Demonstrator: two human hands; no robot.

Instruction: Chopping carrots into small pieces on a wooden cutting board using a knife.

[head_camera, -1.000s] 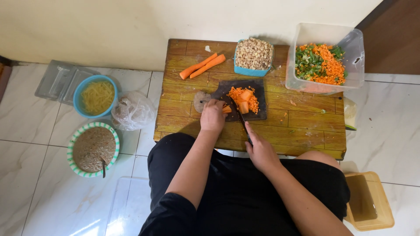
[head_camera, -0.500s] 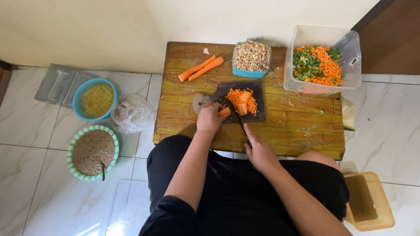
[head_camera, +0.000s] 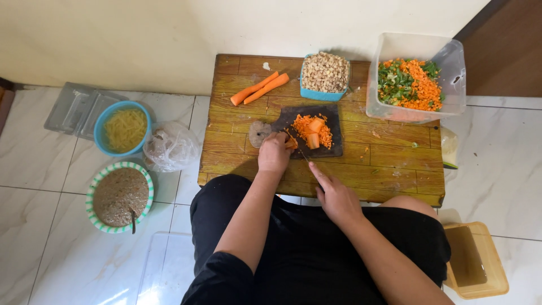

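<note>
A dark cutting board [head_camera: 333, 148] lies on a low wooden table [head_camera: 395, 169] and carries a pile of chopped carrot [head_camera: 314, 131]. My left hand [head_camera: 274, 153] presses a carrot piece [head_camera: 291, 143] down at the board's near left edge. My right hand [head_camera: 337, 195] grips a knife [head_camera: 301, 152] whose blade points up toward that piece. Two whole carrots [head_camera: 259, 88] lie at the table's far left.
A blue tub of diced pale bits [head_camera: 324, 73] and a clear tub of chopped carrot and greens [head_camera: 411, 85] stand at the back. On the floor to the left: a blue bowl of yellow shreds [head_camera: 122, 127], a plastic bag [head_camera: 170, 148], a green-rimmed bowl [head_camera: 118, 196]. A yellow container [head_camera: 473, 262] sits at the right.
The knife has kept working at the carrot under my left hand, which stays at the board's left edge. Both hands have shifted only slightly.
</note>
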